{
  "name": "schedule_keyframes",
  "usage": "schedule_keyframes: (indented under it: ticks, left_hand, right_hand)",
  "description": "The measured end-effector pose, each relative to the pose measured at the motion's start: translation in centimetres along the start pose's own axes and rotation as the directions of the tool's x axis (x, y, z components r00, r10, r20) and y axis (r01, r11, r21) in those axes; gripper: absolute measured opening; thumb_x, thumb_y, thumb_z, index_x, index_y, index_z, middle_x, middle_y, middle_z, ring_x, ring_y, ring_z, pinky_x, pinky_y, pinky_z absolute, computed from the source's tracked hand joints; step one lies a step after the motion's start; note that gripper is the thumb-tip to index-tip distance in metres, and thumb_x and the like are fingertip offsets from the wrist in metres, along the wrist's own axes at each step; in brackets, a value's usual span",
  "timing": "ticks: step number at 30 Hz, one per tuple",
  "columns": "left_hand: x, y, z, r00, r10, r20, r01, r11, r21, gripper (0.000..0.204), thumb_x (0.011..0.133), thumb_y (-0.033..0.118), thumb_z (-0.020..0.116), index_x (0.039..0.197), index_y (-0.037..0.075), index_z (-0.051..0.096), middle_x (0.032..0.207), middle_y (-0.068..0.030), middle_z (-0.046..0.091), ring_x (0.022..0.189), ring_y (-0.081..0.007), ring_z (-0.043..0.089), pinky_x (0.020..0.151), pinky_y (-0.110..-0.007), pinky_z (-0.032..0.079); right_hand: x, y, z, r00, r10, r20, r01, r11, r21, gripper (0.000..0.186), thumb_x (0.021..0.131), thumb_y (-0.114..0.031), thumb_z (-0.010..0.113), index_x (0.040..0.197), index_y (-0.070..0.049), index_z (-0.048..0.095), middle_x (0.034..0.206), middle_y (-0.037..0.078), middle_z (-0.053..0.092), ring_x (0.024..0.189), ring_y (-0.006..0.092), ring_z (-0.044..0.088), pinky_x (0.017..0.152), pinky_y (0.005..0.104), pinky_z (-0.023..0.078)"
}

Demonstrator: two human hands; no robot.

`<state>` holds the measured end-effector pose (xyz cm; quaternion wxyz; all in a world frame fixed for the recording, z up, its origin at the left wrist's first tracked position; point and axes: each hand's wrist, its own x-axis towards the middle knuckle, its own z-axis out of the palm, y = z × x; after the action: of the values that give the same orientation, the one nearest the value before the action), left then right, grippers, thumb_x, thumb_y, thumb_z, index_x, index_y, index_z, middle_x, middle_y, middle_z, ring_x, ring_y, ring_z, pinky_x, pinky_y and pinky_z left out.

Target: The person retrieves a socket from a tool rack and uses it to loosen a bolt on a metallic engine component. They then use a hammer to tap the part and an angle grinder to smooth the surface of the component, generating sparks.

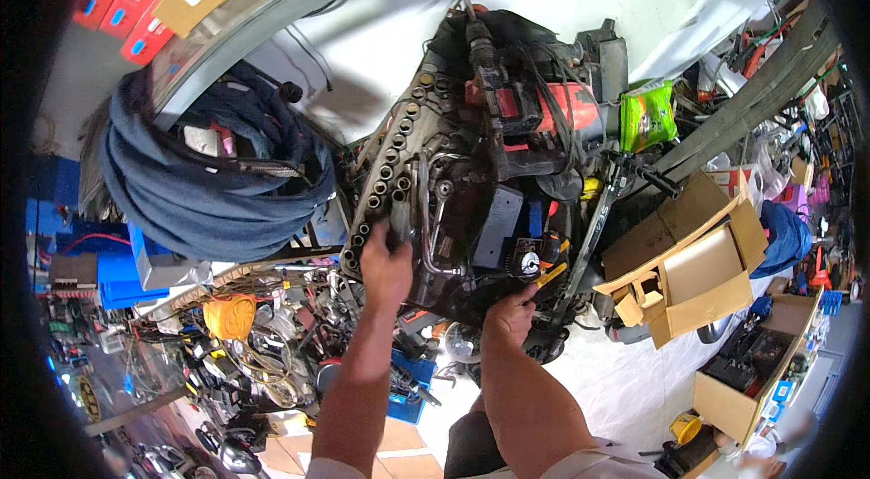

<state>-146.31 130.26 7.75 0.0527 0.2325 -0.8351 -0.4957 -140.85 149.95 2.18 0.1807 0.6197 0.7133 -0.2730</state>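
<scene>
Centrally, a crowded heap of tools and parts lies before the person, whose two forearms enter from the lower edge. Along the left flank of the heap, a row of metal sockets runs obliquely, from upper right to lower left, in a long pale tray. The left hand is at the lower part of this row, its fingers partly curled and slightly blurred; whether it grips anything cannot be told. Just to its right is a bent chrome bar. The right hand is at the near edge of the heap, fingers bent, beside the end of a yellow-handled tool; contact or grip cannot be determined. Between the chrome bar and that tool lies a flat grey block.

Above, a red-and-black power tool rests on the heap, with a bright green packet at its right. Farther right is an open cardboard box; to the left, a thick dark-blue cloth bundle. At lower left, an orange bag lies among mixed parts.
</scene>
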Motion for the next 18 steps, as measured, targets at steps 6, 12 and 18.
schedule_keyframes:
  ticks: [6, 12, 18]
  left_hand:
    - [9.3, 3.5, 3.8, 0.950, 0.305, -0.061, -0.269, 0.904, 0.332, 0.053, 0.082, 0.000, 0.064, 0.135, -0.003, 0.063, 0.126, -0.0313, 0.068, 0.118, -0.0464, 0.065, 0.105, -0.049, 0.051]
    - [10.2, 1.8, 7.1, 0.894, 0.447, 0.030, -0.359, 0.676, 0.643, 0.047, 0.083, 0.004, 0.065, 0.129, 0.003, 0.070, 0.130, -0.0210, 0.067, 0.117, -0.0411, 0.059, 0.106, -0.050, 0.046]
    - [6.8, 1.4, 6.7, 0.864, 0.503, -0.002, -0.431, 0.743, 0.513, 0.052, 0.081, 0.002, 0.069, 0.133, 0.003, 0.067, 0.145, -0.0239, 0.057, 0.130, -0.0462, 0.053, 0.111, -0.052, 0.044]
  right_hand:
    - [0.1, -0.1, -0.2, 0.999, 0.026, 0.022, -0.026, 1.000, 0.011, 0.091, 0.102, -0.077, 0.015, 0.136, -0.007, 0.062, 0.126, 0.026, 0.070, 0.117, 0.0482, 0.065, 0.100, 0.0583, 0.049]
    - [0.2, -0.1, -0.3, 0.999, 0.007, 0.045, -0.009, 0.999, 0.036, 0.096, 0.100, -0.080, 0.014, 0.135, -0.006, 0.063, 0.132, 0.025, 0.068, 0.124, 0.0476, 0.062, 0.106, 0.0571, 0.046]
    - [-0.1, -0.6, -0.8, 0.998, 0.030, 0.051, -0.033, 0.998, 0.058, 0.095, 0.101, -0.079, 0.015, 0.135, -0.005, 0.063, 0.131, 0.026, 0.068, 0.122, 0.0480, 0.063, 0.104, 0.0573, 0.047]
